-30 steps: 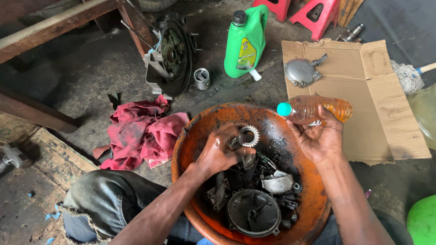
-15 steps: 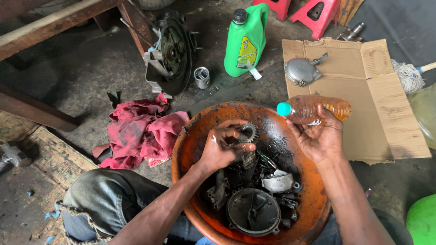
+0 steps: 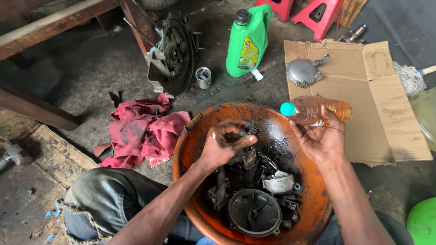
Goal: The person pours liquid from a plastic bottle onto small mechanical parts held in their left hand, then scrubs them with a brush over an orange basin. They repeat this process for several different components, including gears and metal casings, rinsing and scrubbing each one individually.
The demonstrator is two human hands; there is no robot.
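An orange basin (image 3: 190, 136) sits between my knees, full of oily engine parts, with a round black cover (image 3: 254, 212) at its near side. My left hand (image 3: 222, 145) is over the basin, fingers closed around a small toothed gear (image 3: 251, 126) that shows edge-on past my fingertips. My right hand (image 3: 320, 138) holds a clear plastic bottle (image 3: 318, 108) of amber liquid with a teal cap, lying sideways above the basin's far right rim.
A red rag (image 3: 141, 131) lies left of the basin. Beyond are a green oil jug (image 3: 247, 41), a small metal cylinder (image 3: 203, 77), a wheel hub assembly (image 3: 175, 54) and flattened cardboard (image 3: 363, 100) bearing a grey metal cover (image 3: 303, 71). Red stands (image 3: 318, 13) sit far back.
My left hand has turned the gear from flat, showing its full ring, to edge-on and closed more around it. The bottle hand has barely moved.
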